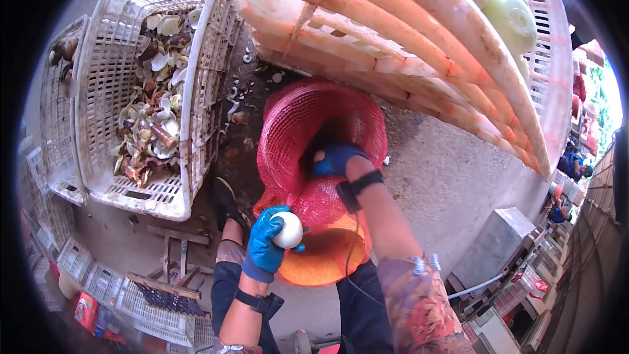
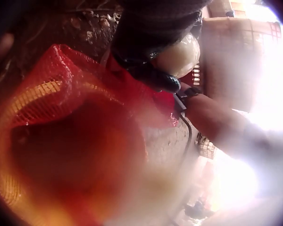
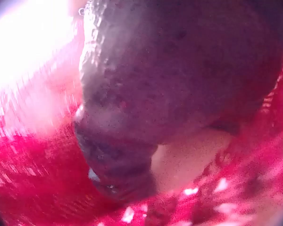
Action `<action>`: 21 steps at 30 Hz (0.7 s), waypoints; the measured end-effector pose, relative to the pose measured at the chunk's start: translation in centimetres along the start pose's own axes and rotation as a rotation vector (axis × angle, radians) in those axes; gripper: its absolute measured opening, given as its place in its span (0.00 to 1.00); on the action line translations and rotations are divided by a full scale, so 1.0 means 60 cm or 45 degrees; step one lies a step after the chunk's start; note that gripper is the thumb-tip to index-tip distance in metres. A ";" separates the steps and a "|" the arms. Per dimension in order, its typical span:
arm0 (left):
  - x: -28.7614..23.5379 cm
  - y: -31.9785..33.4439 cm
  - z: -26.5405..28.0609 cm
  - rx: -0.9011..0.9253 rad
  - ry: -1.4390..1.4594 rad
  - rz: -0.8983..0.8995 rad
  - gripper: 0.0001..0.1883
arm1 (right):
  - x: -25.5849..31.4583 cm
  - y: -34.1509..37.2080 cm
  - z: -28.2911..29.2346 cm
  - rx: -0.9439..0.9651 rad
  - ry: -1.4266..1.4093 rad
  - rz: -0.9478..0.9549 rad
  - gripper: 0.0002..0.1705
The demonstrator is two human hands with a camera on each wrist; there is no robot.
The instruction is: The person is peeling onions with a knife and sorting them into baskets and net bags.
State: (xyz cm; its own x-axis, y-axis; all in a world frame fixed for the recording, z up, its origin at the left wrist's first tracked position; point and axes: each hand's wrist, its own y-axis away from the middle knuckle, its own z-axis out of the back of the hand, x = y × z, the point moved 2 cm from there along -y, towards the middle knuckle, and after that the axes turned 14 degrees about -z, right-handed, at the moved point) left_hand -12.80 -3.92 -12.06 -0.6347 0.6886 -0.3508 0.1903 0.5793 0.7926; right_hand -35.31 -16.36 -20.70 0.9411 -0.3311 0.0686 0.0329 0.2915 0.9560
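In the head view my left hand [image 1: 267, 242], in a blue glove, grips a peeled white onion [image 1: 287, 231]. The same onion [image 2: 180, 57] shows pale and glossy under the dark glove in the left wrist view. My right hand [image 1: 337, 159], also gloved in blue, reaches into the mouth of a red mesh bag [image 1: 278, 131], its fingertips hidden. Red mesh surrounds the gloved right hand [image 3: 174, 70] in the right wrist view, beside a pale patch; I cannot tell what it holds. An orange mesh bag [image 1: 321, 259] gapes open between the knees, just below the red one.
At left stands a white plastic crate [image 1: 186, 151] with onion peels and scraps [image 1: 157, 118] inside. A tilted, pale orange crate [image 1: 393, 59] looms across the top, and peeled onions [image 1: 511, 16] lie at upper right. Scraps litter the wet floor [image 1: 246, 92]. A grey box [image 1: 488, 249] stands at right.
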 end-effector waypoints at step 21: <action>-0.118 0.132 -0.164 -0.036 0.136 -0.120 0.27 | 0.055 0.363 -0.058 0.582 -2.491 0.597 0.30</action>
State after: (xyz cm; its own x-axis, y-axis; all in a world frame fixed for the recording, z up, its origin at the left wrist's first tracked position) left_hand -14.18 -8.50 1.62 -0.7251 0.5805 -0.3705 0.1060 0.6257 0.7728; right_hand -30.33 -7.99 -0.66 -0.6866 -0.7157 0.1279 -0.4104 0.5267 0.7444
